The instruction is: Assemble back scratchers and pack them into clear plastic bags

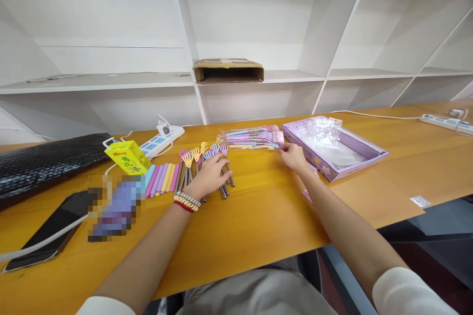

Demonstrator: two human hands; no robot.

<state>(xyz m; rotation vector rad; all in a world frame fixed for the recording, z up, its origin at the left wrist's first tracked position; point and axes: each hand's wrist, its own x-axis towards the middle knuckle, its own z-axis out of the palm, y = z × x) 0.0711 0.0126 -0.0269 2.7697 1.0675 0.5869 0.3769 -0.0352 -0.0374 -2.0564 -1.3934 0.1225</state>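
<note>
On the orange table (258, 216) my left hand (210, 176) lies palm down with fingers spread loosely over a row of small back scratchers (201, 157), their coloured claw heads pointing to the far side and their metal stems passing under my fingers. My right hand (293, 156) reaches further right, its fingers closed on the near right end of a clear packet of scratchers (251, 138), which lies just beyond the loose row. Right of that packet sits an open purple box (334, 150) lined with plastic film. Left of my left hand lie pastel handle sleeves (160, 178), then a yellow carton (127, 156), a white power strip (160, 140) and, nearer, a phone (50, 231).
</note>
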